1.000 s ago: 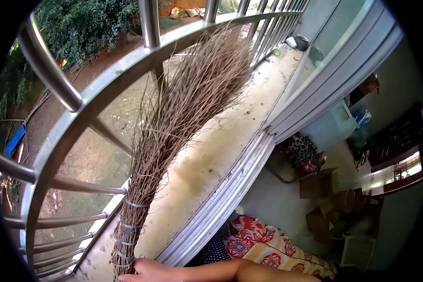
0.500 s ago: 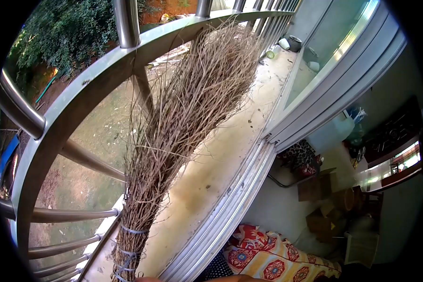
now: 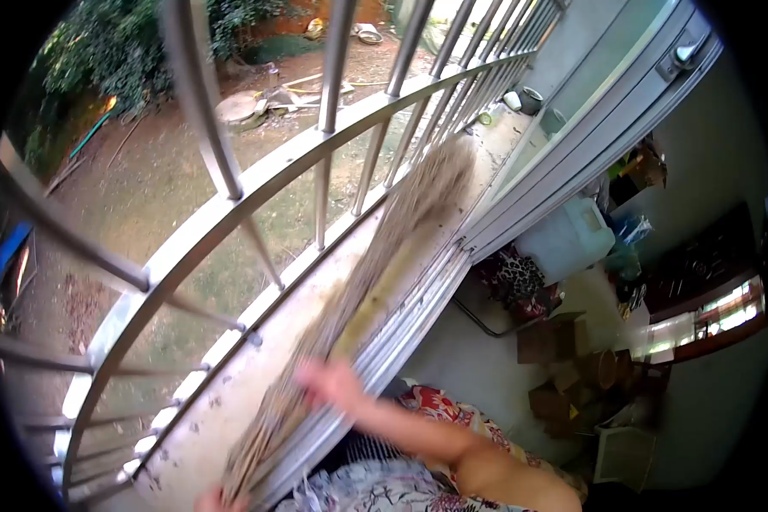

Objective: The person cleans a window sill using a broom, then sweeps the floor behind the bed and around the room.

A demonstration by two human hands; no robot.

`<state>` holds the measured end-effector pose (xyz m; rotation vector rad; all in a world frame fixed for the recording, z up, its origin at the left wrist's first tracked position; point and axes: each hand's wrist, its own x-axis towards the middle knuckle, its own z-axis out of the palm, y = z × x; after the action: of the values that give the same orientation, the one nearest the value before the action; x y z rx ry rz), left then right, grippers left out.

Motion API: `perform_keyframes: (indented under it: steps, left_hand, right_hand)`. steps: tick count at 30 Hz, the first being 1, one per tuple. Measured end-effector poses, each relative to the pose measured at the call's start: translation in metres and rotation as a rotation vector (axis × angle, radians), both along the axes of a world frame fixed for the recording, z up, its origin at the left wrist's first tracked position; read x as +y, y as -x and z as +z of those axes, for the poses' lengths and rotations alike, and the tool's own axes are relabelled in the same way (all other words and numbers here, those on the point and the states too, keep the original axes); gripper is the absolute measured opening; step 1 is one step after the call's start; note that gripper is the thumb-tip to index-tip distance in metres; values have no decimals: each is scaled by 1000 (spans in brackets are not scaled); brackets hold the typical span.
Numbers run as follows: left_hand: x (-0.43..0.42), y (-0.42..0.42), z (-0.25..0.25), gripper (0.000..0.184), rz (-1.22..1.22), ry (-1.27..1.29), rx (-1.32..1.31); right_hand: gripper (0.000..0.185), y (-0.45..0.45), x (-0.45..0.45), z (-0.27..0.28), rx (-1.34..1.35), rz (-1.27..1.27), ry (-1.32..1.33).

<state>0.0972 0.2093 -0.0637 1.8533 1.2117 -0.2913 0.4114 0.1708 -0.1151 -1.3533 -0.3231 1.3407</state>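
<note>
A long twig broom (image 3: 350, 290), blurred by motion, lies slantwise over the pale ledge (image 3: 230, 375), its bushy end pointing up and away. Around the middle of its shaft is my right hand (image 3: 333, 386), fingers closed on the twigs. At the lower end of the broom, near the bottom edge of the view, my left hand (image 3: 222, 499) is partly visible and grips the handle end.
A curved metal railing (image 3: 290, 166) runs along the left side. On the right are the sliding door frame and track (image 3: 410, 328). Small pots (image 3: 529, 101) stand at the ledge's far end. Indoors are cardboard boxes (image 3: 550, 341) and a plastic container (image 3: 567, 239).
The broom has dropped from in front of the railing toward the ledge and looks farther away. My right hand has come into view on its shaft, and my left hand now shows at its lower end.
</note>
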Motion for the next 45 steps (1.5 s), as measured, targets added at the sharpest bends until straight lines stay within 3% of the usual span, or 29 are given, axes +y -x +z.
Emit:
perform_keyframes:
  steps: [3, 5, 6, 8, 9, 11, 13, 14, 15, 16, 17, 18, 19, 20, 21, 22, 23, 24, 25, 28, 30, 31, 36, 38, 40, 42, 45]
  left_hand:
    - [36, -108, 6, 38, 60, 232, -153]
    - [48, -126, 16, 36, -105, 88, -210]
    - [52, -132, 60, 34, -10, 259, -112]
    - [67, -106, 70, 32, -208, -131, -171]
    - [72, -100, 90, 31, -184, -68, -155]
    - [77, -94, 137, 28, -170, 44, -103]
    - [76, -92, 176, 23, -235, -15, -84]
    - [77, -90, 191, 21, -296, -124, -87]
    - [77, -86, 198, 24, -533, -472, -50]
    - [68, -86, 208, 20, -522, -795, -12]
    - [69, -92, 217, 21, -399, -858, -56]
    - [75, -85, 215, 33, -503, -1579, -441]
    - [73, -93, 237, 40, -449, -1726, -277]
    - [73, -87, 262, 34, -466, -1770, -430]
    - [72, -78, 274, 33, -430, -1855, -460]
    - [72, -62, 274, 32, -354, -1922, -449]
    - [75, -45, 270, 31, -273, -1966, -436]
    - [79, -31, 263, 30, -195, -1984, -424]
    - [84, -19, 254, 29, -128, -1995, -408]
    - [94, -10, 218, 26, -5, -1932, -423]
    - [94, -19, 192, 18, 73, -1742, -586]
    - [102, -13, 177, 15, 30, -1740, -616]
    - [79, 3, 147, 17, 167, -1481, -551]
    - [63, 15, 140, 18, 187, -1508, -452]
    - [44, 27, 134, 18, 233, -1470, -354]
    - [35, 59, 99, 16, 359, -1426, -351]
    - [6, 79, 65, 14, 577, -1342, -329]
  right_hand:
    - [46, -96, 31, 29, -354, -249, 47]
    - [49, -121, 25, 59, -513, -162, 114]
    - [48, -124, 16, 81, -609, -66, 169]
    - [44, -101, -14, 126, -1584, 38, 148]
    - [44, -91, -12, 144, -1587, 60, 142]
    - [51, -80, -4, 166, -2275, 262, -360]
    - [57, -103, 20, 146, -2226, 493, -405]
    - [51, -126, 40, 133, -2252, 425, -634]
    - [45, -146, 53, 137, -2200, 492, -815]
    - [41, -142, 56, 153, -2246, 489, -706]
    - [35, -141, 61, 163, -2236, 497, -648]
    - [39, -149, 66, 172, -2208, 453, -653]
    - [42, -154, 64, 190, -2134, 390, -564]
    - [42, -164, 64, 208, -2176, 265, -530]
    - [43, -192, 68, 224, -2086, 164, -693]
    - [41, -207, 65, 242, -2160, 40, -600]
    - [40, -218, 62, 263, -1988, -91, -487]
    - [31, -260, 75, 279, -1683, -188, -823]
    - [27, -285, 69, 319, -1553, -209, -669]
    - [22, -202, 46, 397, -1693, -357, -861]
    - [25, -202, 58, 438, -1119, -337, -900]
    - [25, -183, 65, 449, -1022, -316, -955]
    - [25, -11, 98, 361, -767, -179, -1138]
    - [21, -14, 133, 327, -593, 69, -1122]
    - [15, -14, 135, 301, -525, 82, -1087]
    - [9, -18, 147, 284, -659, 65, -1151]
    - [14, -67, 109, 284, -748, 95, -940]
